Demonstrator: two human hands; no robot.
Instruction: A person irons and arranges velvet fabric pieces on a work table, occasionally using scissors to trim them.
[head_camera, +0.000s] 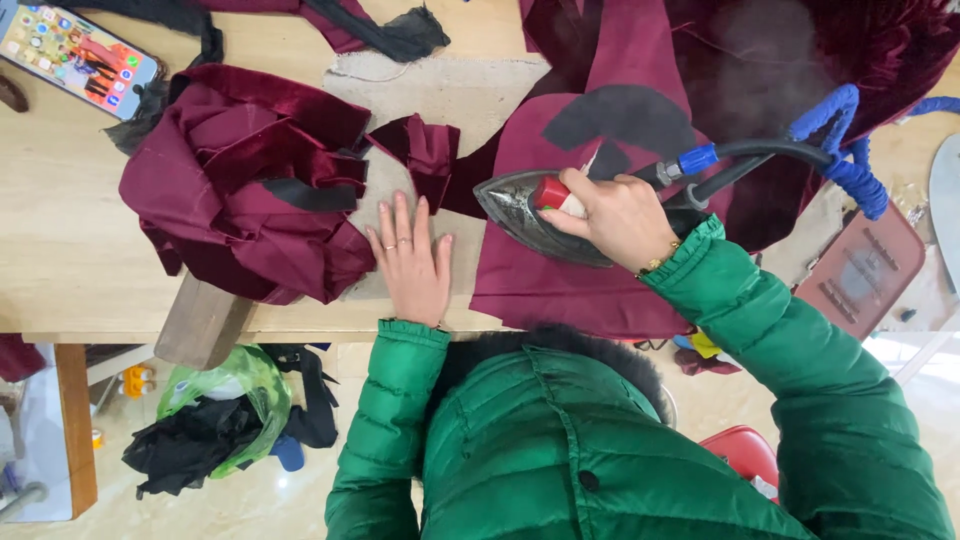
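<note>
Green puffer jacket w/ dark fur collar, elastic cuffs; rings on left, gold bracelet on right.

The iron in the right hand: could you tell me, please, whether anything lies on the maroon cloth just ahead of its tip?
Nothing visible does. The right hand grips the iron, whose tip points toward the left hand, lying flat on the pad beside the maroon cloth. The heap of maroon pieces lies farther left.

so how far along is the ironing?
In hand: the right hand presses the steam iron on a flat maroon fabric piece, with the left hand flat beside it. Left: a crumpled maroon heap looks unpressed. No finished stack is visible.
</note>
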